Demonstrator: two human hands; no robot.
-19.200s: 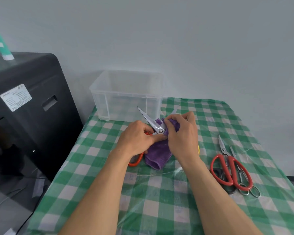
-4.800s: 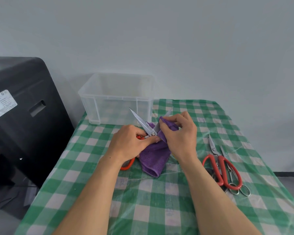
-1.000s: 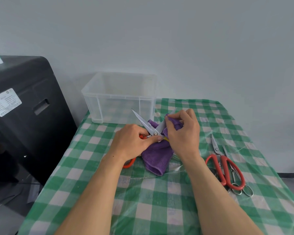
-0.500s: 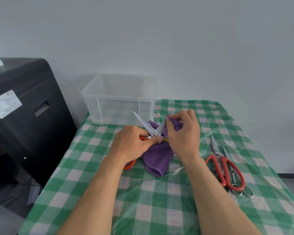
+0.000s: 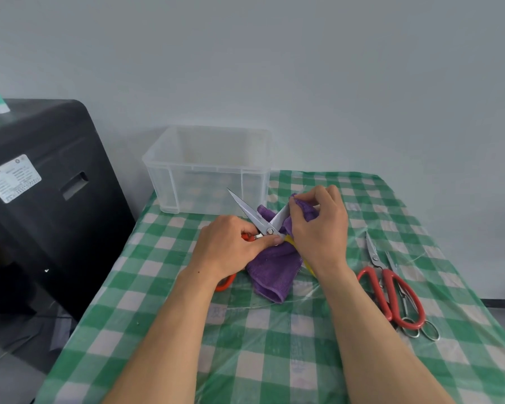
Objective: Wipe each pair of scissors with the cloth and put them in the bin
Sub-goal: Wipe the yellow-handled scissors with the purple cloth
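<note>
My left hand (image 5: pixel 231 246) grips the open scissors (image 5: pixel 247 209) by the handles; my right hand (image 5: pixel 321 228) pinches the cloth (image 5: pixel 274 266) round the right blade.

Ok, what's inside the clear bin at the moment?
No scissors show inside the clear bin. Through its frosted walls only the green checked tablecloth pattern appears. The blade tip of the held scissors covers a small bit of its front wall.

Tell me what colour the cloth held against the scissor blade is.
Purple. The cloth shows clearly in the head view, the only view.
</note>
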